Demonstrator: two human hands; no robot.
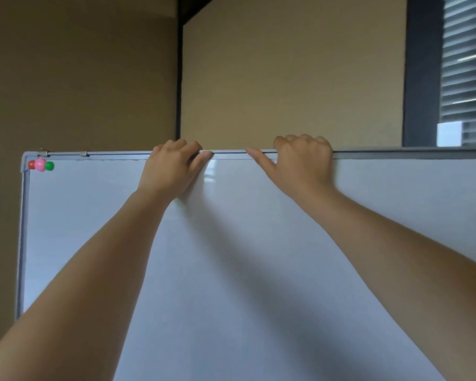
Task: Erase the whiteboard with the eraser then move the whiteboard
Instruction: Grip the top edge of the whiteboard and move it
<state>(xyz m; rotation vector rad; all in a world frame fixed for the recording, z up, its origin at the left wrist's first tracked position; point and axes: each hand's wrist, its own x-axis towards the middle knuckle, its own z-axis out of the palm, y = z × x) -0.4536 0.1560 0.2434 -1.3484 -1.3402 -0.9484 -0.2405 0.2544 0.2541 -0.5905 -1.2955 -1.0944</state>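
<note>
A large whiteboard with a grey metal frame fills the lower part of the view, and its surface shows no writing. My left hand grips the top edge near the middle, fingers curled over the frame and thumb on the front. My right hand grips the same top edge a little further right, thumb stretched along the frame. Both forearms reach up across the board's face. No eraser is in view.
Three round magnets, red, pink and green, cling to the board's top left corner under two metal clips. Behind the board stand beige wall panels, a dark pillar and window blinds.
</note>
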